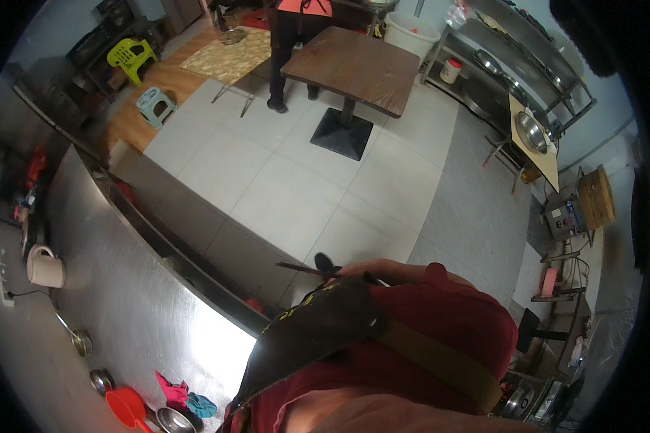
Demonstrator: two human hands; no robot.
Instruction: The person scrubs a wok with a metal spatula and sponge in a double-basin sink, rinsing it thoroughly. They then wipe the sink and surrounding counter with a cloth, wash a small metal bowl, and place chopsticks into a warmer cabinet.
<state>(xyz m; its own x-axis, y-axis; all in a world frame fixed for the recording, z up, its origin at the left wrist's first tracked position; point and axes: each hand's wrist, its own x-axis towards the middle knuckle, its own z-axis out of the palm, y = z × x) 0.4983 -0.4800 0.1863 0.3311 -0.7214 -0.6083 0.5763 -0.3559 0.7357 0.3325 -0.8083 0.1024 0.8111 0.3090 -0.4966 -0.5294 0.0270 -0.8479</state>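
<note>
My right hand (349,269) is partly hidden behind the dark apron (325,319) that I wear over a red shirt. Out of its fingers stick a black spoon-like utensil (325,262) with an oval head and a thin dark stick (298,267). How the fingers wrap around them is hidden. My left hand is out of view. On my left runs a long stainless steel counter (135,281). Before me lies a floor of pale tiles (287,200).
A brown pedestal table (357,65) stands ahead, a person (298,43) behind it. The counter holds a pale kettle (46,266), a red dipper (127,408) and cloths (187,395). A green chair (130,57) and a stool (156,105) stand far left. A steel bowl (531,132) sits at right.
</note>
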